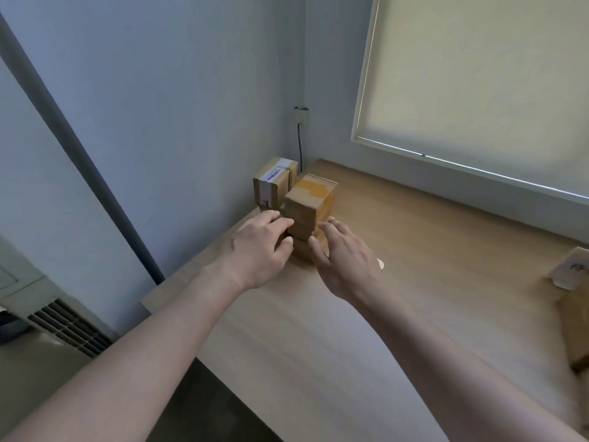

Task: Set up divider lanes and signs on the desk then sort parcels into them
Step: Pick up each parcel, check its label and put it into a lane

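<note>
Both hands flank a stack of small brown cardboard parcels (307,215) near the far left corner of the light wooden desk (398,314). Her left hand (259,247) curls its fingers against the stack's left face, while the right hand (345,260), fingers spread and relaxed, hovers just beside its right side. Another brown box with a white label (274,181) stands behind.
</note>
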Available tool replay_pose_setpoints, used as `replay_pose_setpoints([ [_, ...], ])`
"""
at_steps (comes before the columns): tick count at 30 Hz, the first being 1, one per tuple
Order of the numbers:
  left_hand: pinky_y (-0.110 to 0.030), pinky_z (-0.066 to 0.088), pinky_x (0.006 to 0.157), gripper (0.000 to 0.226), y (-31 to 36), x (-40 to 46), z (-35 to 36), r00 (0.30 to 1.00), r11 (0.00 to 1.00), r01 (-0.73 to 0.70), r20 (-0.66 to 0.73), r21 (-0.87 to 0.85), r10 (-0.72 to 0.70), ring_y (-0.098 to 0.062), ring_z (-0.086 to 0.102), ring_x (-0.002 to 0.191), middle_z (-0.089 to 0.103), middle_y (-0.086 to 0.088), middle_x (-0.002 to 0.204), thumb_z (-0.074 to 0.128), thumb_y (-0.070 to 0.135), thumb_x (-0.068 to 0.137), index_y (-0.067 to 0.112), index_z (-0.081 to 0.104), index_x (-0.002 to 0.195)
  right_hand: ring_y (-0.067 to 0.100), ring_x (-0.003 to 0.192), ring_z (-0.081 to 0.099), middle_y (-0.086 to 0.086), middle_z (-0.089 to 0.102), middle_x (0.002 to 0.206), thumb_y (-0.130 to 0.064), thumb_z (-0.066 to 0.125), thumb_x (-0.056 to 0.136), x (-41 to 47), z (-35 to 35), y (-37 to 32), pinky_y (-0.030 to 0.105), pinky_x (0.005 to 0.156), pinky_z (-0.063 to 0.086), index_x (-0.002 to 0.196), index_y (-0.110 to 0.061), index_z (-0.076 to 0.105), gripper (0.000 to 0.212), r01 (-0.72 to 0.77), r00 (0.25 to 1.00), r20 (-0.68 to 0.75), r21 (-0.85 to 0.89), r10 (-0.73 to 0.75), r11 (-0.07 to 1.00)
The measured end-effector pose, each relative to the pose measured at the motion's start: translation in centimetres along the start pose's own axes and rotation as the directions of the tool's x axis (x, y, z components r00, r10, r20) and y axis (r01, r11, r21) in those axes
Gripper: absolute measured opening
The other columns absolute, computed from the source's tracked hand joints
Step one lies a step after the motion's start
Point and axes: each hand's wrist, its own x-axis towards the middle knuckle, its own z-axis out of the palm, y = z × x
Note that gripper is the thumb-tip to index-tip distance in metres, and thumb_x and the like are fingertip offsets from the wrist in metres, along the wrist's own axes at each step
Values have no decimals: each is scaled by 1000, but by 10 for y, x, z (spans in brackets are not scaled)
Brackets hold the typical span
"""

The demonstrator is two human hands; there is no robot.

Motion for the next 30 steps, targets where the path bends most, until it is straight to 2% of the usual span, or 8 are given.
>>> replay_pose_setpoints([
  [7, -44, 40, 116, 49, -80, 78, 8, 983, 986, -160, 88, -53, 164, -21, 37, 147, 37, 2, 161, 43, 43, 105, 30, 46, 152, 25, 147, 38, 3, 34, 165, -52, 37, 105, 64, 49, -36, 38, 118, 33, 153, -20, 44, 58, -185, 983, -10, 15, 185, 983],
  [12, -46, 43, 115, 48, -126, 120, 21, 958, 968, -228, 153, -102, 242, -22, 39, 145, 39, 3, 159, 44, 42, 105, 30, 46, 152, 24, 146, 40, -3, 29, 167, -52, 37, 105, 87, 88, -59, 39, 112, 38, 154, -25, 42, 56, -313, 950, 17, 14, 312, 950],
  [18, -46, 43, 114, 48, -148, 165, 47, 937, 961, -226, 234, -161, 260, -22, 37, 146, 36, 4, 161, 46, 41, 105, 32, 45, 153, 26, 143, 41, -6, 27, 167, -51, 37, 104, 117, 114, -52, 41, 109, 42, 154, -28, 41, 55, -411, 911, 35, 35, 410, 911],
  [25, -47, 45, 112, 48, -149, 214, 76, 931, 968, -196, 280, -155, 234, -23, 40, 145, 35, 4, 161, 48, 39, 105, 32, 45, 152, 28, 138, 46, -3, 22, 168, -49, 40, 105, 168, 129, -18, 41, 106, 43, 153, -27, 42, 53, -430, 903, 19, 101, 430, 897],
  [30, -48, 45, 112, 47, -146, 243, 96, 934, 973, -155, 294, -171, 201, -25, 40, 144, 30, 1, 162, 48, 39, 104, 31, 47, 151, 32, 141, 43, 4, 21, 169, -43, 43, 105, 194, 139, 5, 41, 109, 41, 151, -28, 43, 48, -434, 900, 31, 169, 435, 885],
])
